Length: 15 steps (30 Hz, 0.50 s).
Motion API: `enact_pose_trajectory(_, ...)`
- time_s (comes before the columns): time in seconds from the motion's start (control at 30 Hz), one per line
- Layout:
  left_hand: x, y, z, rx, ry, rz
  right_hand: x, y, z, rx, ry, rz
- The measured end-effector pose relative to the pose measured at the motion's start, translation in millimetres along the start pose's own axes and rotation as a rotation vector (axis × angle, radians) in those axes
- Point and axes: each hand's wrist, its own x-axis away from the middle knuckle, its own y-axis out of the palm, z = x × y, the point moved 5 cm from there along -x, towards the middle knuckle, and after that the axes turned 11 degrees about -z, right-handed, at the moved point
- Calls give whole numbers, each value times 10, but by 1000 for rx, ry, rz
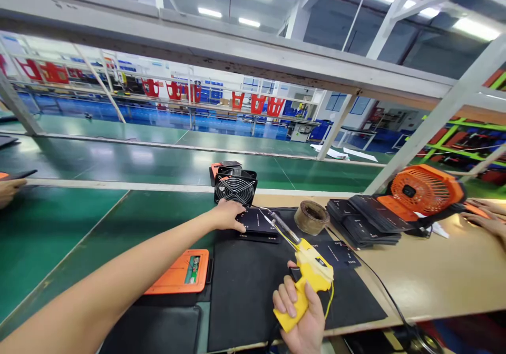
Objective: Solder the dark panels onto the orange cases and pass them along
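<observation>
My right hand (302,314) is wrapped round the grip of a yellow soldering gun (314,267). Its metal tip points up and left, over a flat black panel (256,221) with small pads along its edges. At the panel's left end, my left hand (228,215) grips the edge with thumb and fingers. Just behind that hand stands a small black fan (235,186) with a wire guard. To the right of the tip sits a brown ring-shaped pot (311,217). Below my left forearm lies an orange housing (182,272) with a green circuit board showing.
A black mat (245,291) covers the bench before me. Stacked black panels (361,222) and an orange fan (427,190) stand on the right, beside another person's hands (488,217). Another person's hand (10,190) shows at far left. A cable (379,277) crosses the bench.
</observation>
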Motion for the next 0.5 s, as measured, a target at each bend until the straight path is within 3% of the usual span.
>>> enact_pose_trajectory(0.1, 97, -39, 24, -58, 37, 39, 5, 21, -5, 19, -6, 17)
enact_pose_trajectory(0.2, 458, -21, 125, -143, 101, 129, 24, 52, -15, 80, 7, 59)
enact_pose_trajectory(0.33, 1051, 249, 172, -84, 116, 35, 35, 127, -15, 154, 87, 45)
enact_pose_trajectory(0.5, 1509, 494, -46, 120, -25, -1, 41, 146, 0, 182, 134, 47)
